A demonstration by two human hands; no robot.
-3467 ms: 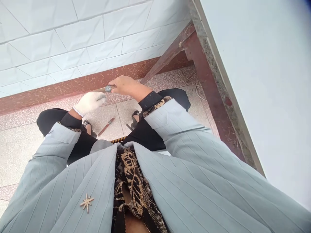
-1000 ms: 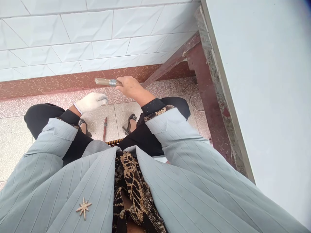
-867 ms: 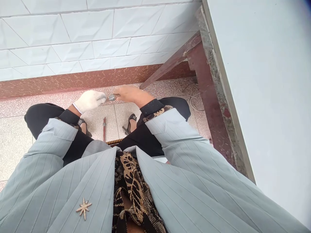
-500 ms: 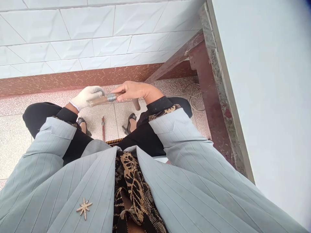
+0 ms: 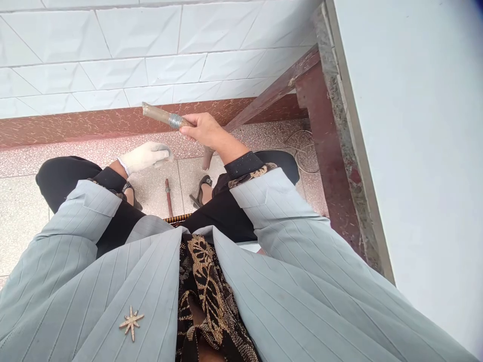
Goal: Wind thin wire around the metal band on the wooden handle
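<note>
My right hand (image 5: pixel 204 129) is closed round a brown, stick-like bar (image 5: pixel 156 114) with bright wire (image 5: pixel 175 120) wound about it near the fingers. The bar's pale, rough end points left and tilts up, away from the other hand. Below it, my left hand (image 5: pixel 145 157), in a white knitted glove, has its fingers curled together. A small, pale, blurred bit shows at its fingertips; I cannot make out what it is. Under my right hand a second brown rounded end (image 5: pixel 207 158) shows; whether it joins the bar is hidden.
A thin reddish stick (image 5: pixel 168 197) with a wire binding shows between my shoes, above a striped edge (image 5: pixel 177 218). At right stand a dark red frame (image 5: pixel 332 151) and a large pale panel (image 5: pixel 415 125). A pale cord (image 5: pixel 302 156) lies by the frame. A tiled wall (image 5: pixel 113 35) rises ahead.
My right hand has raised the bar's free end, away from the glove. My left hand has come off the bar and moved slightly right and down. The reddish stick has shifted right.
</note>
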